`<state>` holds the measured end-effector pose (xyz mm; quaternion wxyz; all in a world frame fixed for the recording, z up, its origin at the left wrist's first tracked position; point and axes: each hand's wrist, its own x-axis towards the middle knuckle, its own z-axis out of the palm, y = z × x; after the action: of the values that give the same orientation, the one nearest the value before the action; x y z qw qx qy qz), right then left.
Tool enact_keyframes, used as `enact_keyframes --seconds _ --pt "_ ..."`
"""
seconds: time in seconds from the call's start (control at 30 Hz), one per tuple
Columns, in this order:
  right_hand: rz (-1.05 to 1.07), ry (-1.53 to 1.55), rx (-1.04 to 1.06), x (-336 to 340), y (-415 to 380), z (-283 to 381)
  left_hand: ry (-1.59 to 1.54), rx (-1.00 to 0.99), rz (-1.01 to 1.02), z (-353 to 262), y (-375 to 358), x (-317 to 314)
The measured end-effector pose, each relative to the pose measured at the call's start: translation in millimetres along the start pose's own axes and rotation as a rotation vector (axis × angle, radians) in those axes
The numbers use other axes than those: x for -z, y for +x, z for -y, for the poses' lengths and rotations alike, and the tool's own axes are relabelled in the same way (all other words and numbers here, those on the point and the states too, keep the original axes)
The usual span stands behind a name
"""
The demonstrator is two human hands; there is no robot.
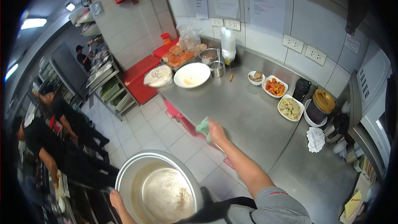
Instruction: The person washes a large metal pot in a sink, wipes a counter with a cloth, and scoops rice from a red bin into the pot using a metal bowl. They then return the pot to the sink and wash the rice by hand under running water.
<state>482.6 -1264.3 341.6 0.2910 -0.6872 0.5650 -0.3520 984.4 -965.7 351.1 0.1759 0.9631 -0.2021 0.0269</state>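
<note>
My left hand (117,200) grips the rim of a large metal pot (166,188), low in the view. The pot is tilted toward me, and its inside shows brownish stains on the bottom. My right hand (216,131) is closed on a green cloth (203,127) at the front edge of the steel counter (244,116). Further back on the counter is a white oval plate (192,75) with a small orange smear. Three white bowls of food, one with orange pieces (275,87), stand near the wall.
Orange food in a tray (178,56), a steel cup (216,69) and stacked plastic cups (228,43) stand at the counter's back. A gold-lidded jar (321,103) and papers (315,140) are right. Co-workers in black (62,153) stand left; pink plastic (180,118) hangs below the edge.
</note>
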Motion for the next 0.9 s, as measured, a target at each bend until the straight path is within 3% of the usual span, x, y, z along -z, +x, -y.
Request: enact_keyframes --seconds 0.07,0.17,0.2,0.27,0.33,0.37,0.43,0.53,0.63,0.67,0.77,0.83,0.9 --pt "-0.274 -0.017 -0.057 12 38 -18 -0.039 -0.024 0.023 -32 35 -2" --pt "-0.713 -0.677 0.057 -17 53 -61 -0.078 -0.119 -0.031 -90 87 -3" --pt "-0.655 -0.44 0.097 -32 55 -65 -0.093 -0.175 -0.037 -114 104 -6" --pt "-0.32 0.034 -0.15 -47 30 -21 -0.14 -0.29 -0.018 -181 115 -2" --pt "0.025 -0.101 0.288 -50 0 -11 -0.174 -0.412 0.005 -248 118 -6" --pt "0.098 -0.005 0.308 -38 -14 1 -0.18 -0.476 0.014 -280 119 -9" --pt "0.037 0.117 0.104 -8 -39 3 -0.236 -0.596 0.027 -342 114 -13" --pt "-0.285 -0.399 -0.096 68 -87 -9 -0.387 -0.771 0.077 -424 78 -18" --pt "-0.352 -0.596 -0.342 95 -116 -13 -0.475 -0.93 0.163 -483 33 -29" --pt "-0.235 -0.633 -0.418 93 -117 -24 -0.453 -0.971 0.193 -502 18 -36" --pt "-0.315 -0.802 -0.19 69 -133 -73 -0.516 -1.128 0.237 -547 -30 -64" --pt "-0.385 -0.714 -0.162 67 -153 -74 -0.668 -1.28 0.184 -572 -57 -94" --pt "-0.426 -0.662 -0.195 83 -183 -74 -0.547 -1.293 0.32 -582 -99 -78"
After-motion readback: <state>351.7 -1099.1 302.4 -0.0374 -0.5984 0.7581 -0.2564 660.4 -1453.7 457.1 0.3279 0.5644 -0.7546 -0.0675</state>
